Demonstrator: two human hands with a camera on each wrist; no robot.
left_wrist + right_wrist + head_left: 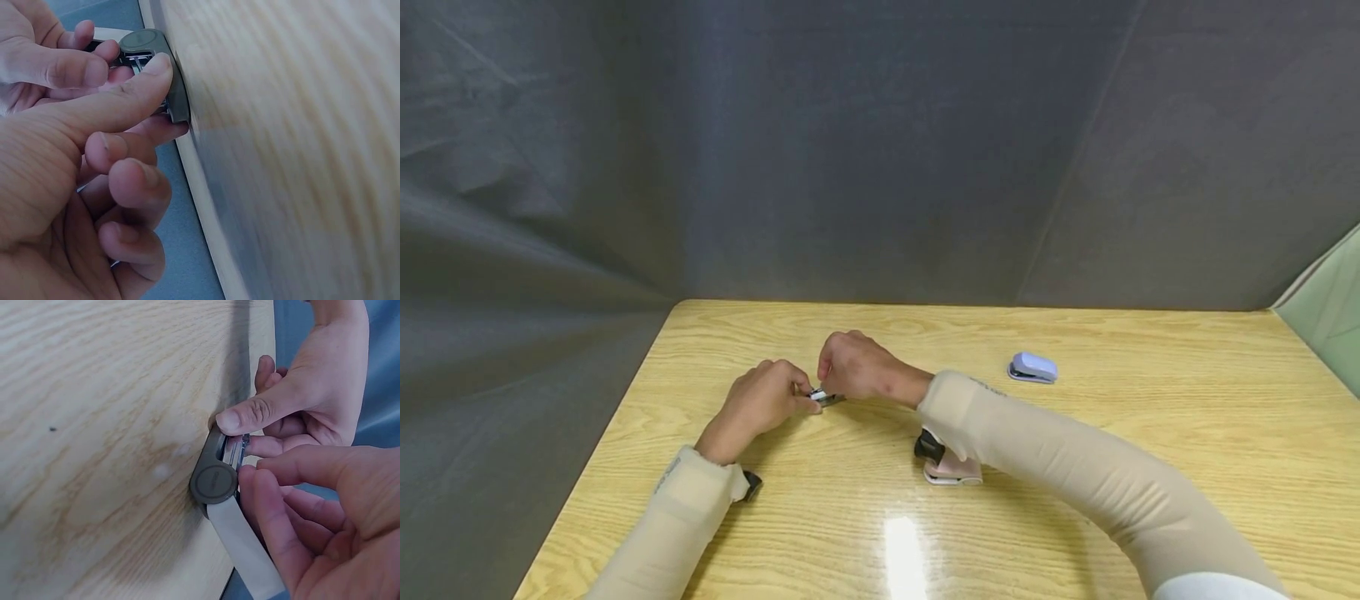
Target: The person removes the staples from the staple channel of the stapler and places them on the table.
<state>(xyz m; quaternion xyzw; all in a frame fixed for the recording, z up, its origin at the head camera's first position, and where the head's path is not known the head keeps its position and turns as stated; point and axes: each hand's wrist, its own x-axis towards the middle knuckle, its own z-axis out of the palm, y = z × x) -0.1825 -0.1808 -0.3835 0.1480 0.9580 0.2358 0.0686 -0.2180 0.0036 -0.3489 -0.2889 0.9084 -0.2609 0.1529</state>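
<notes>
A grey stapler (831, 400) stands swung open on the table, its pale lid (242, 547) folded back past the round hinge (214, 484) and its metal staple channel (234, 451) exposed. My left hand (766, 397) pinches the base's free end, thumb along the channel and forefinger beneath. From the other side, my right hand (861, 367) curls in with thumb and forefinger pinched together on the stapler's inner part beside the hinge. Those fingertips cover whatever small piece lies between them. In the left wrist view the grey base (179, 94) sits close against the wood.
To the back right is a lilac stapler (1033, 367). A pink stapler (952, 470) stands under my right forearm, partly hidden by the sleeve and a black wrist camera (929, 447). Dark curtains (887, 167) rise behind the wooden table (1187, 400).
</notes>
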